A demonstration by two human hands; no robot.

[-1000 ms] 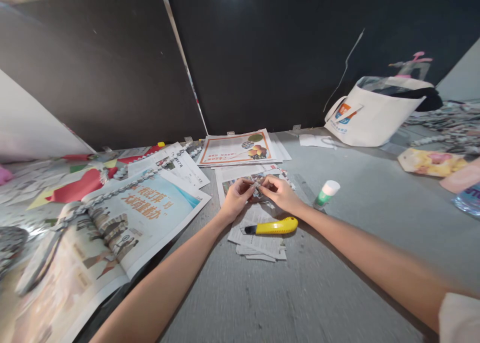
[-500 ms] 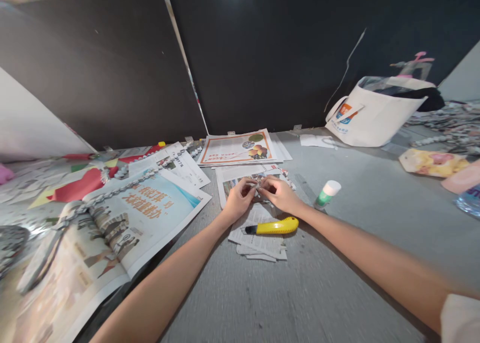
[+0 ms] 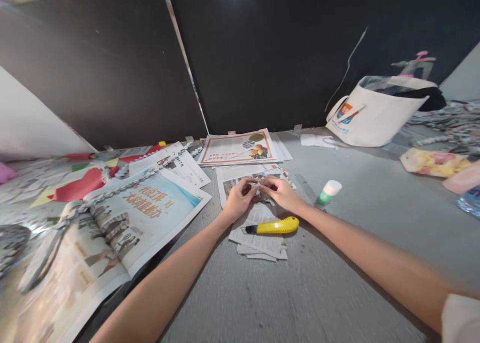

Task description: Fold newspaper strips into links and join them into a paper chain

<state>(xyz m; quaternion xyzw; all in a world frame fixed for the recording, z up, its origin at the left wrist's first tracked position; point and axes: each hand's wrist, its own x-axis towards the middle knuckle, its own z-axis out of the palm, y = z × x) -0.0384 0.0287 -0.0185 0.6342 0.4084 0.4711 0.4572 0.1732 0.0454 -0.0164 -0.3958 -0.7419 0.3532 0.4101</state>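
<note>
My left hand point(image 3: 241, 197) and my right hand point(image 3: 280, 192) meet over printed sheets at the middle of the table, fingertips pinched together. Between them is a small folded strip of paper point(image 3: 258, 185), its exact shape partly hidden by the fingers. Just below lies a yellow utility knife point(image 3: 277, 226), resting on cut newspaper pieces point(image 3: 258, 250) with its dark tip to the left. A glue stick point(image 3: 328, 193) with a white cap and green body is to the right of my right hand. Beneath my fingers, a printed sheet point(image 3: 227, 175) shows partly.
An open magazine point(image 3: 150, 208) covers the left, with a braided paper chain point(image 3: 127, 185) across it. Behind my hands is a stack of printed sheets point(image 3: 225, 145). A white bag point(image 3: 378, 115) stands at the back right, before a dark panel point(image 3: 262, 58). A patterned packet point(image 3: 431, 162) lies right.
My fingers have shifted slightly around the small paper strip, and more of a grey piece shows below my right fingers. The knife and glue stick stay put.
</note>
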